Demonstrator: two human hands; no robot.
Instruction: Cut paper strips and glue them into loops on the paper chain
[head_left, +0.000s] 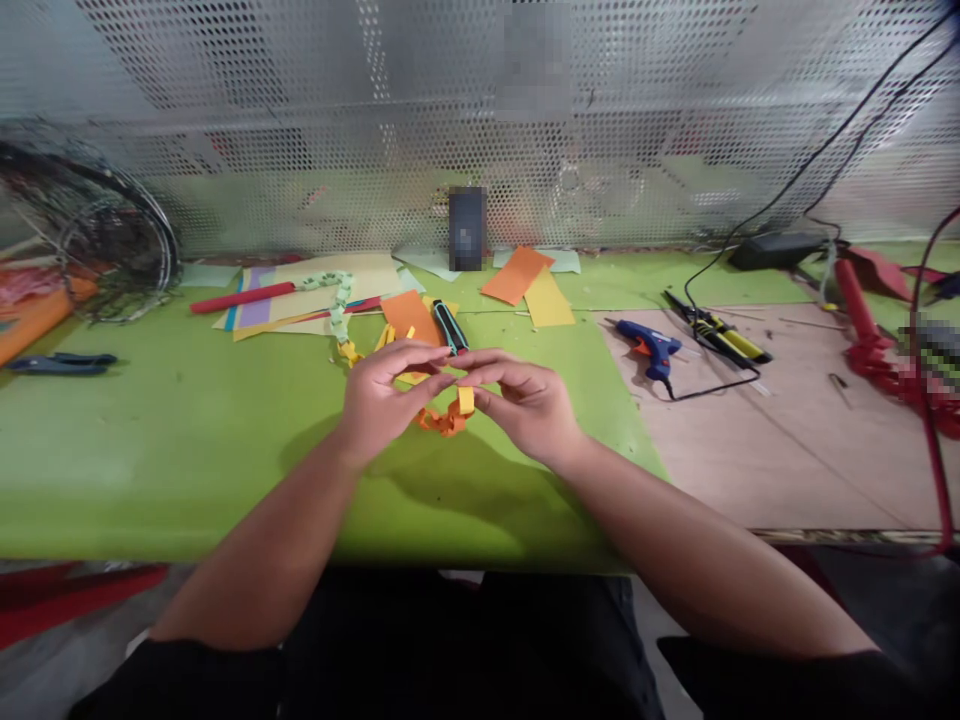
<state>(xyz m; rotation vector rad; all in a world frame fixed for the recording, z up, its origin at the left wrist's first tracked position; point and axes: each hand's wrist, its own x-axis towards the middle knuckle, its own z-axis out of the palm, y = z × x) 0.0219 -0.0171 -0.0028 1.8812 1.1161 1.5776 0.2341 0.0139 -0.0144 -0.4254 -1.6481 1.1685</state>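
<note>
My left hand (390, 400) and my right hand (525, 405) meet fingertip to fingertip above the table, both closed in a pinch. Between them is a yellow paper strip (466, 400), curled into a loop, whose upper end is mostly hidden by my fingers. An orange stretch of paper chain (446, 421) hangs just below it. Behind my left hand, yellow links and a pale green stretch of chain (341, 300) lie on the table, reaching a red paper-wrapped stick (244, 297). A black and teal tool resembling a stapler (450, 328) lies just beyond my fingertips.
Orange paper (517, 275) and yellow paper (549, 298) lie at the back, before a perforated metal screen (375, 130). A blue glue gun (649, 347) and yellow-black pliers (724, 335) rest on the right board. Dark cutters (64, 363) and a wire basket (120, 235) are left.
</note>
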